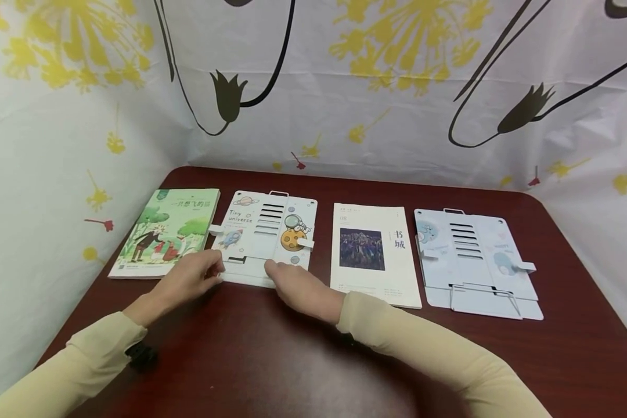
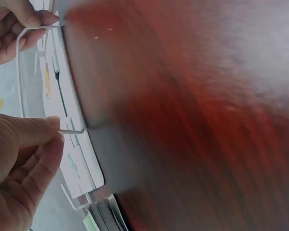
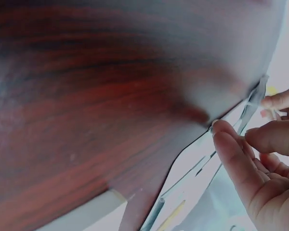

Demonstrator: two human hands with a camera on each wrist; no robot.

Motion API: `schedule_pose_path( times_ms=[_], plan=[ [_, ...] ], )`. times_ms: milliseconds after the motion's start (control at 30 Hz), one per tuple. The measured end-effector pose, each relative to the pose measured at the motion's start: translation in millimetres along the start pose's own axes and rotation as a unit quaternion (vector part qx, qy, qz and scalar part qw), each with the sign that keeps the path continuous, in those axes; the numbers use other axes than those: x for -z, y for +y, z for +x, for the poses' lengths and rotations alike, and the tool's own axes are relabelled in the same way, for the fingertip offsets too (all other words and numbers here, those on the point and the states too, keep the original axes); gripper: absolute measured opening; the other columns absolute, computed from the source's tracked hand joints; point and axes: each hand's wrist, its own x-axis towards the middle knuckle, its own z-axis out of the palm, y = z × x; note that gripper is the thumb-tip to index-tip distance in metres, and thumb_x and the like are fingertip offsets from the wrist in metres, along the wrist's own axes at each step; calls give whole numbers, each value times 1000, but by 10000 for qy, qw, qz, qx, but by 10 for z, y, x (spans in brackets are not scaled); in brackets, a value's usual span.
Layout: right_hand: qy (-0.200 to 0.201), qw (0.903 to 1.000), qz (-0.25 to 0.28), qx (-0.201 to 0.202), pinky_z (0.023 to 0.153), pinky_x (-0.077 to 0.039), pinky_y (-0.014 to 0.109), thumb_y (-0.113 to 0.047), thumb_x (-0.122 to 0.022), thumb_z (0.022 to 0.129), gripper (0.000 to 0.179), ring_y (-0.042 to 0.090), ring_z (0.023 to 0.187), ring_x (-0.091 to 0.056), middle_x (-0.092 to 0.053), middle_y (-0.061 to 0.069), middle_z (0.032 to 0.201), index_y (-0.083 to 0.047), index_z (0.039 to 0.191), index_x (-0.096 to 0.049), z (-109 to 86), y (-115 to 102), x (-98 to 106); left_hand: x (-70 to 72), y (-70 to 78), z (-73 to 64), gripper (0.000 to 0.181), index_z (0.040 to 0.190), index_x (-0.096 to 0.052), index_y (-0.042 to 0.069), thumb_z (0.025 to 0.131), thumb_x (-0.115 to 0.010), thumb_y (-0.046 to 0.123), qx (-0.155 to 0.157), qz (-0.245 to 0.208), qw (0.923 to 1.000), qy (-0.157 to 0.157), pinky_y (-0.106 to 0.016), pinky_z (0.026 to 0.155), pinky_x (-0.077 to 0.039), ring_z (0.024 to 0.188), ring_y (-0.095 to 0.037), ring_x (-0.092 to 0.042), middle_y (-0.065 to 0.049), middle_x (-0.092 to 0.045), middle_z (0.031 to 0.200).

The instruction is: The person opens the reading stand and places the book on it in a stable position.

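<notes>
Nearest the camera: your cream sleeves (image 1: 433,342), both angled toward the Tiny universe stand (image 1: 245,232) so you reach its near edge from either side. Your left hand (image 1: 185,281) pinches one side of the stand's white wire bracket (image 2: 20,82), thumb against finger, close to where wire meets stand. Your right hand (image 1: 303,290) pinches the opposite side — paired grips, probably to keep the wire level and untwisted.

The stand itself lies printed face up on the table (image 1: 292,371). Neither hand clamps it; I'd guess the tabletop does the bracing. Its side clips (image 1: 305,243) jut past its left and right edges, presumably for holding pages.

Green book (image 1: 180,226) is just left of the stand, by the left clip; can't tell if they touch. Magazine (image 1: 407,261) sits right of the stand, a gap between. Second stand (image 1: 467,267) is farther right of the first, past the magazine — alternating layout, likely one book per stand. Patterned cloth (image 1: 303,110) hangs behind the stand, backdrop presumably.
</notes>
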Motion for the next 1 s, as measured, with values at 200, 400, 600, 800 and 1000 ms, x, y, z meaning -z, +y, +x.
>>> schedule_pose_path(
  times_ms=[200, 400, 600, 800, 1000],
  plan=[
    [234, 9987, -368, 274, 52, -42, 23, 1, -49, 91, 11, 15, 61, -55, -55, 4, 73, -7, 93, -42, -42, -11, -34, -19, -7, -31, 26, 77, -56, 12, 72, -78, -1, -158, 65, 9998, 99, -24, 56, -42, 62, -5, -44, 6, -53, 71],
    [326, 9990, -238, 190, 51, -41, 22, -1, -49, 91, 9, 13, 57, -50, -54, 3, 70, -8, 91, -44, -40, 23, -53, 29, -60, 7, 23, 78, -57, 10, 73, -78, 2, -200, -226, 9993, -218, -23, 57, -45, 63, -2, -50, 7, -57, 72],
    [168, 9956, 924, 34, 65, -48, 21, -4, -61, 88, 12, 14, 70, -61, -65, 4, 80, -6, 97, -54, -59, 144, 21, 170, -231, 149, 14, 83, -62, 13, 82, -74, 21, 138, -1446, 9804, -1331, -23, 61, -50, 66, -4, -58, 6, -63, 73],
    [815, 9614, 2456, -933, 67, -53, 20, 0, -63, 84, 20, 17, 78, -66, -69, 11, 88, 3, 103, -61, -20, 475, 232, 312, -435, 383, 25, 101, -64, 2, 91, -62, 25, 1517, -2445, 9552, -690, -32, 71, -55, 79, -20, -64, -15, -66, 89],
    [1345, 9034, 3282, -2408, 72, -56, 29, -3, -56, 91, 25, 24, 86, -65, -63, 17, 99, 6, 114, -58, 94, 818, 381, 276, -573, 620, 39, 123, -56, 1, 95, -55, 28, 2547, -2406, 9366, -31, -38, 87, -50, 101, -28, -59, -20, -59, 114]
  ],
)
